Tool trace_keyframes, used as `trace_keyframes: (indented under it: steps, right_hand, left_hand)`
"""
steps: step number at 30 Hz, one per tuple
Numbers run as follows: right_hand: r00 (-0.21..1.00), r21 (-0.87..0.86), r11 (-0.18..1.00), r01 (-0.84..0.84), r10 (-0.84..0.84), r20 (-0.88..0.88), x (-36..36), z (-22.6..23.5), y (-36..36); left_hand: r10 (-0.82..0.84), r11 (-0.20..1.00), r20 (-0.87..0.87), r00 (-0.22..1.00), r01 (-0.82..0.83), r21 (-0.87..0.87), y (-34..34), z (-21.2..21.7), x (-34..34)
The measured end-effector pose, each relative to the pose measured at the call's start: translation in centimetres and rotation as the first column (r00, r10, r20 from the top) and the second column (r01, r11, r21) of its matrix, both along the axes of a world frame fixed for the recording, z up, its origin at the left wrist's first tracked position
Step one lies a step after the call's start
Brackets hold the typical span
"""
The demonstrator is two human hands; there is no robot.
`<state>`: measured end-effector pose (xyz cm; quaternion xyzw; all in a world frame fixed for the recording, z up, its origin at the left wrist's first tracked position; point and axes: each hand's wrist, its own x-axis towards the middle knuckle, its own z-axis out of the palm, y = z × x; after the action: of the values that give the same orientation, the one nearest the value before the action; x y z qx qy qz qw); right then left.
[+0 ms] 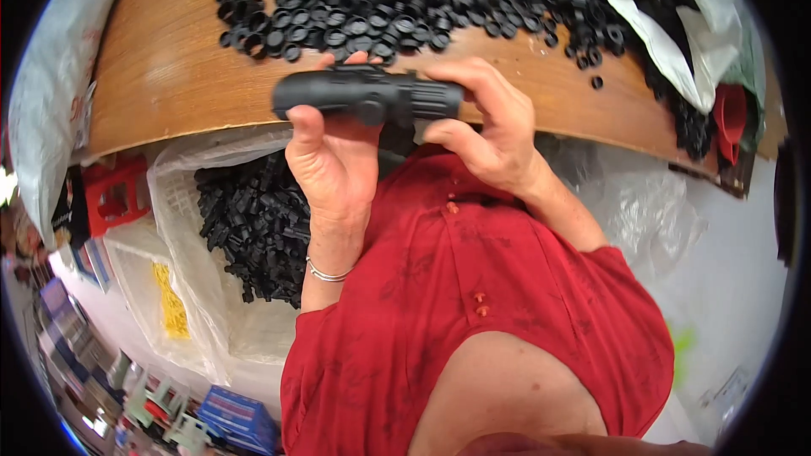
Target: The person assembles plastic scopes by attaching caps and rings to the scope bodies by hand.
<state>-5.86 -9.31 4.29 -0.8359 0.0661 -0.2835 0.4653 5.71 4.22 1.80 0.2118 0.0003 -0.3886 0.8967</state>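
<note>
Both my hands hold one black plastic cylinder-shaped part (363, 95) level in front of my chest, just over the near edge of the wooden table (160, 67). My left hand (329, 156) grips its left and middle section from below, thumb up on the left end. My right hand (490, 122) pinches the ribbed right end between fingers and thumb. Behind the part, a large heap of small black plastic rings and caps (380, 0) covers the far side of the table.
Below the table edge on my left stands a white basket lined with clear plastic (182, 203), filled with black plastic parts (253, 224). A red crate (114, 194) lies further left. White plastic bags (667, 25) and a red object (731, 118) lie at the table's right end.
</note>
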Motion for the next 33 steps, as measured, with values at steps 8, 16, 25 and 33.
trace_keyframes:
  steps: [8, 16, 25, 33]
  right_hand:
    - [0.985, 0.428, 0.888, 0.17, -0.138, -0.104, -1.7, -1.7, -0.1]
    - [0.959, 0.484, 0.866, -0.126, 0.23, -0.163, -2.2, -2.7, -1.5]
    - [0.953, 0.617, 0.785, 0.052, 0.145, -0.265, -2.6, -4.0, -1.4]
    - [0.955, 0.506, 0.859, 0.077, 0.082, -0.284, -2.0, -4.6, -0.9]
  left_hand:
    - [0.011, 0.941, 0.261, 0.965, -0.099, 0.325, -0.5, 0.3, -0.3]
    - [-0.166, 0.964, 0.065, 0.984, 0.148, 0.221, 3.6, -2.5, 1.9]
    - [0.546, 0.71, -0.346, 0.763, -0.202, 0.675, 23.5, -16.9, 7.3]
    - [0.869, 0.277, -0.036, 0.494, -0.423, 0.863, 27.3, -21.7, 10.2]
